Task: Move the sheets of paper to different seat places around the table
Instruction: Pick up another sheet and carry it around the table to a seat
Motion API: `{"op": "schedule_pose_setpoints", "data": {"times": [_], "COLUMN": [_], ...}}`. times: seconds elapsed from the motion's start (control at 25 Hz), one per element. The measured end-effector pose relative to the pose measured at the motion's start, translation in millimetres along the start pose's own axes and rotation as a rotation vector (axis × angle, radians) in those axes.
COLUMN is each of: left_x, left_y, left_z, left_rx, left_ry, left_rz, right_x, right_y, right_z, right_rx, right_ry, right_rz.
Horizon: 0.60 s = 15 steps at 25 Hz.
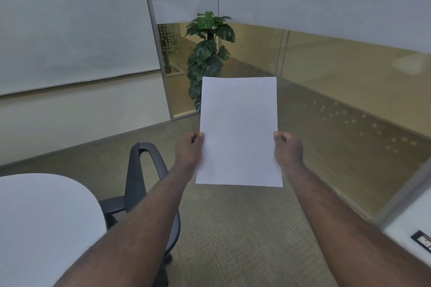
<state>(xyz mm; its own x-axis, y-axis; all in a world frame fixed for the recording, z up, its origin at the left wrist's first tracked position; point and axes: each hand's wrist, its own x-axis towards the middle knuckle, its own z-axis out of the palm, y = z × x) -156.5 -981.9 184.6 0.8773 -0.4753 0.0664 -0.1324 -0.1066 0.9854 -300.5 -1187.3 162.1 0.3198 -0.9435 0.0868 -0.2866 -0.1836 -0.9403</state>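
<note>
Nearest to you, both bare forearms reach forward from the bottom of the view, and a white round table (44,223) sits low on your left with nothing on the part that shows. A black office chair (142,184) stands just beyond the table's edge, partly hidden behind your left forearm, its curved backrest rising toward the wall. At the lower right a pale ledge carries a small dark label (422,240), too blurred to read.

Your left hand (187,149) pinches the left edge of the sheet of paper (239,131), fingers curled shut with the thumb pressed on the front face. Your right hand (288,148) does the same on the right edge, fingers closed in a fist-like grip with the thumb on top. You hold the paper in the air between both hands, upright in portrait, well clear of the table and off to its right, above the carpet (233,228). Its face is blank. You cannot tell whether it is one sheet or several stacked together.

Beyond the paper, a leafy green plant (210,53) stands in the corner, its lower part hidden by the sheet. A large whiteboard (70,25) hangs on the left wall, and a glass partition (349,91) with a frosted upper band runs along the right
</note>
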Motion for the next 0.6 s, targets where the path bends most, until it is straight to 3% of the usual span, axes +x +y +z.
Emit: {"op": "schedule_pose_setpoints", "data": {"times": [0.28, 0.6], "left_x": [70, 146], "left_y": [-4, -8], "left_z": [3, -39], "left_rx": [-0.007, 0.018], "left_ry": [0.083, 0.250], "left_rz": [0.007, 0.011], "right_x": [68, 117], "right_y": [-17, -54], "right_z": [59, 157], "right_rx": [0.014, 0.026], "right_ry": [-0.073, -0.188], "right_rz": [-0.041, -0.113]}}
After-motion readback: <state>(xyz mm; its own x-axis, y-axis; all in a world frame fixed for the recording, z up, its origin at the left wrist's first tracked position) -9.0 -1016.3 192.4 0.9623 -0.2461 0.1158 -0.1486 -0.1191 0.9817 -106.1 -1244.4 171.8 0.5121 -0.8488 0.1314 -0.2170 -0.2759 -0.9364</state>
